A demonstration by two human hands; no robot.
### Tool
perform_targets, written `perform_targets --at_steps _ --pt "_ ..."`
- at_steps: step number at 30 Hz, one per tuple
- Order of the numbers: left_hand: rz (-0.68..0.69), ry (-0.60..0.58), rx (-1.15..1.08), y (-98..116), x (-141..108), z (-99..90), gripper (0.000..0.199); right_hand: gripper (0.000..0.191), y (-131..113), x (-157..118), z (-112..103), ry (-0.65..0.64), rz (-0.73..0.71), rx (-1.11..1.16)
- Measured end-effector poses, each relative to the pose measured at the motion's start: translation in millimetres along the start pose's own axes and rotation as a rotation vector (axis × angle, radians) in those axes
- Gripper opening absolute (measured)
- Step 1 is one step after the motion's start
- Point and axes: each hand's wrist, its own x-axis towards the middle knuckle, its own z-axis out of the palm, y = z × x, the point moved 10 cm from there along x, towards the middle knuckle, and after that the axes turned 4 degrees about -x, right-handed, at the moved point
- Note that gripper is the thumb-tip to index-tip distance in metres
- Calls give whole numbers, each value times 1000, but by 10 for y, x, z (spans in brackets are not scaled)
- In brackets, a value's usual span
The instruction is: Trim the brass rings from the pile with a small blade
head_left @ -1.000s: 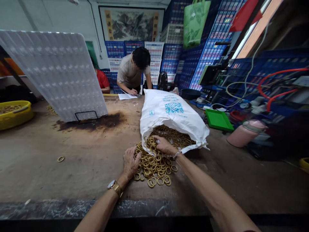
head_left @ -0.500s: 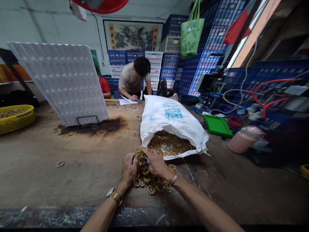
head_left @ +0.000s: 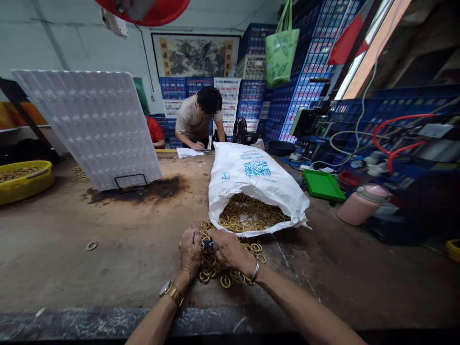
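So far, some rings [head_left: 211, 266] lie out at the sack's [head_left: 235, 160] seven o'clock, many inside; left hand [head_left: 190, 250] curls beside them, grip unclear, right hand [head_left: 232, 250] clamped on a dark object [head_left: 207, 244]

Scarred brown table [head_left: 118, 273]; 12 o'clock is straight ahead from its near edge. At 12, a heap of brass-coloured rings [head_left: 226, 281] spills before a white sack [head_left: 230, 167]. A lone ring [head_left: 92, 246] lies at 10, nearer than the yellow basin [head_left: 34, 184]; dark stain [head_left: 172, 186] at 11; green tray [head_left: 324, 185] at 1; pink bottle [head_left: 361, 206] near 2.
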Motion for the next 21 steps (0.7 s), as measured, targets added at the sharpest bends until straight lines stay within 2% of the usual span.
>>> perform_targets --at_steps 5,9,14,17,19,21 --pt "-12 12 9 41 14 -20 31 64 -5 -93 -42 -25 -25 10" --pt "-61 -17 -5 69 72 -56 26 52 -4 -161 -41 -21 -95 92" --pt "-142 -13 -43 141 220 -159 28 32 219 -171 -86 10 62 114" --pt "-193 -29 -238 259 256 -141 29 23 297 -151 -168 124 123 366" --pt "-217 -89 -401 376 245 -51 30 20 359 -128 -179 201 166 638" --pt "-263 -167 -537 473 219 58 34 19 419 -87 -108 222 224 908"
